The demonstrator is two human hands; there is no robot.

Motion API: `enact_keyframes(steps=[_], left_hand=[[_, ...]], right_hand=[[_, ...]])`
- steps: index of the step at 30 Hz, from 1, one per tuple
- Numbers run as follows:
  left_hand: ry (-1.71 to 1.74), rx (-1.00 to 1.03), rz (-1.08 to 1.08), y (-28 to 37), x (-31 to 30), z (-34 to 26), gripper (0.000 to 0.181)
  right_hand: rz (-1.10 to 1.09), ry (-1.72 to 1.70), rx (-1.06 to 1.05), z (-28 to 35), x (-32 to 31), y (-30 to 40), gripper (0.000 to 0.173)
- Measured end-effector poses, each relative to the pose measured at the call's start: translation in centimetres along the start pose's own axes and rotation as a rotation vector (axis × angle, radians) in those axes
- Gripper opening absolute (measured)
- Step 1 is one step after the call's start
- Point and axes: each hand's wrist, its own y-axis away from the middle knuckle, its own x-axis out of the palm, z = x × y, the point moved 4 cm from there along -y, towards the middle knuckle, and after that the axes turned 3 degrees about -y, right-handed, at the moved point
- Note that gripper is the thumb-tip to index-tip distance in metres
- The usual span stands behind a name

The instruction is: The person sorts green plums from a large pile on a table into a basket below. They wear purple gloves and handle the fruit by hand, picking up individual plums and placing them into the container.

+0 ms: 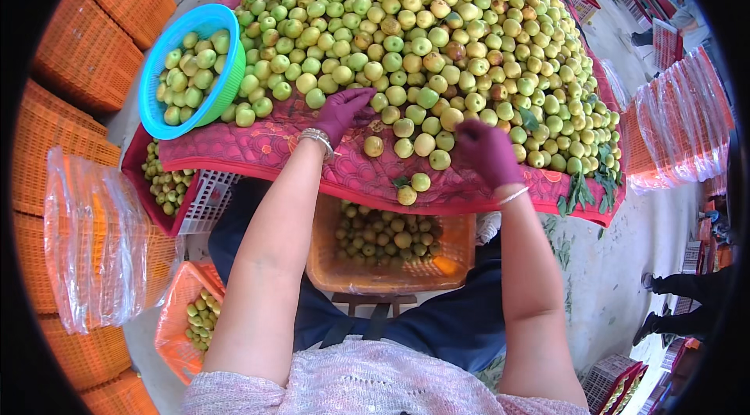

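Note:
A large heap of green-yellow jujubes (404, 63), some with brown patches, covers a pink patterned quilted cloth (252, 145). My left hand (344, 113), in a purple glove, reaches to the heap's near edge with fingers bent beside a jujube; whether it holds one I cannot tell. My right hand (491, 152), gloved alike, is blurred over the near right part of the heap, and its fingertips are unclear. Two loose jujubes (413, 188) lie between the hands by the cloth's front edge. Below that edge, between my knees, an orange plastic crate (392, 280) holds browner jujubes.
A blue-and-green plastic basket (231, 72) of jujubes stands at the heap's left. Beneath it is a red-and-white crate (211, 198). Another orange crate (170, 321) stands lower left. Stacked orange crates (76, 46) line the left side. A person's legs (685, 304) show at right.

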Motion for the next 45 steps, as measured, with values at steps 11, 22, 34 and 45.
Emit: enact_keyframes(steps=[11, 22, 34, 45], left_hand=[[-0.479, 0.128, -0.006, -0.3, 0.7, 1.0, 0.046], [-0.397, 0.155, 0.137, -1.0, 0.7, 1.6, 0.055], [-0.425, 0.143, 0.146, 0.2, 1.6, 0.4, 0.044], [-0.18, -0.036, 0.173, 0.1, 2.1, 0.7, 0.04]], right_hand=[[-0.075, 0.175, -0.157, 2.7, 3.0, 1.5, 0.022], [0.02, 0.242, -0.367, 2.8, 4.3, 0.2, 0.031], [0.042, -0.278, -0.048, 2.2, 3.4, 1.7, 0.022], [-0.068, -0.234, 0.172, -0.7, -0.9, -3.9, 0.056]])
